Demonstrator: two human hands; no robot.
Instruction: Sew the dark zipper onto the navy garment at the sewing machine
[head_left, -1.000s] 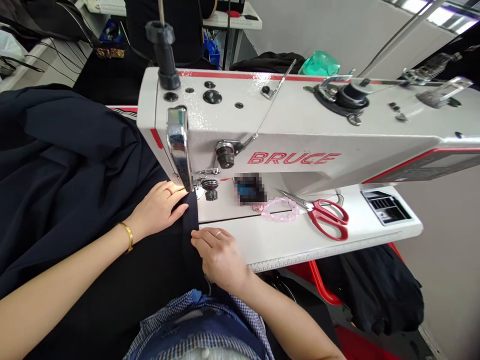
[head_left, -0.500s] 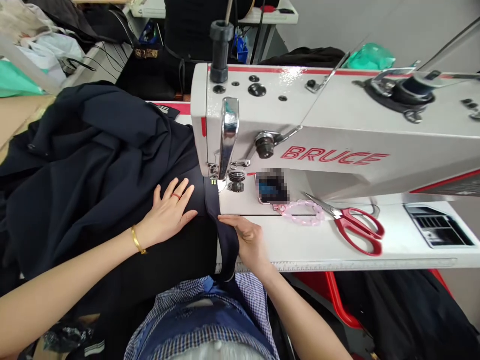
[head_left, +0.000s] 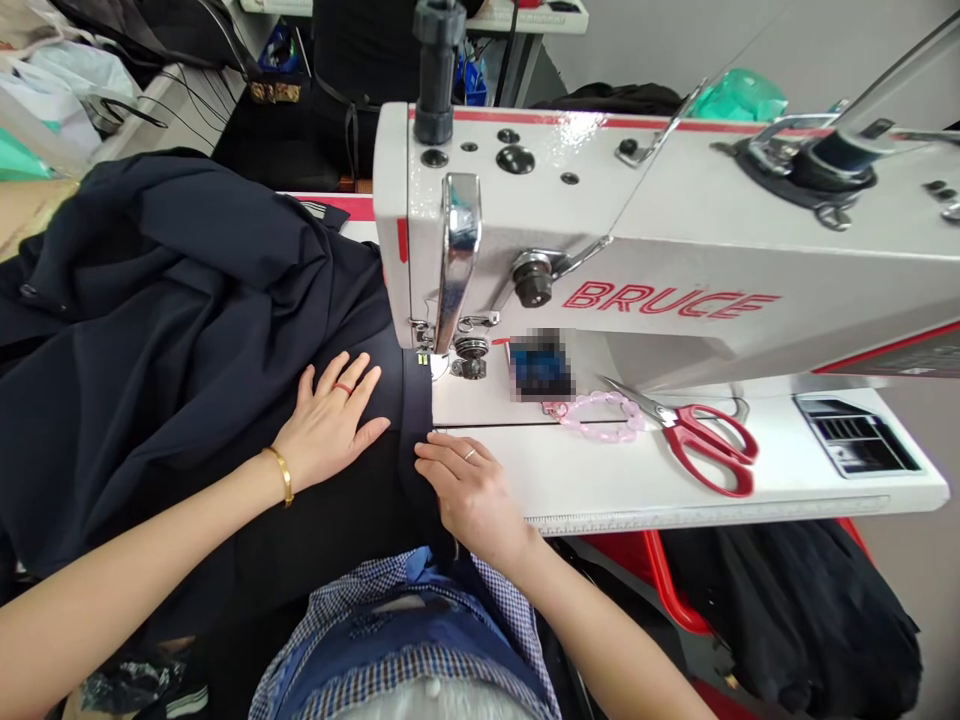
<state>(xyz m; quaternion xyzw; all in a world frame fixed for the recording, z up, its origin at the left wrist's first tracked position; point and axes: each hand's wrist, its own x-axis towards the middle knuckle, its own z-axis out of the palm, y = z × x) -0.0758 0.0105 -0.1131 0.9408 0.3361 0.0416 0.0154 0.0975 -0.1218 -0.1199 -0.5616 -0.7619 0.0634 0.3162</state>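
A dark navy garment (head_left: 195,260) is spread in folds to the left of the white sewing machine (head_left: 495,200). My left hand (head_left: 330,425) lies flat on it with the fingers spread, just left of the needle area. Along the garment's right edge a folded fabric band (head_left: 417,400) runs up to the presser foot. My right hand (head_left: 474,490) grips this band below the needle, palm down and fingers together; the thumb is hidden beneath.
Red-handled scissors (head_left: 709,440), a pink bead bracelet (head_left: 604,417) and a blurred-out item (head_left: 540,365) lie on the machine bed at right. A ruler strip (head_left: 712,515) follows the front edge. Below is a red bin (head_left: 667,590) by dark fabric.
My right hand has turned over from a pinch at the band's side to palm down on its edge, shifting slightly left. The left hand stays flat. The view has moved a little.
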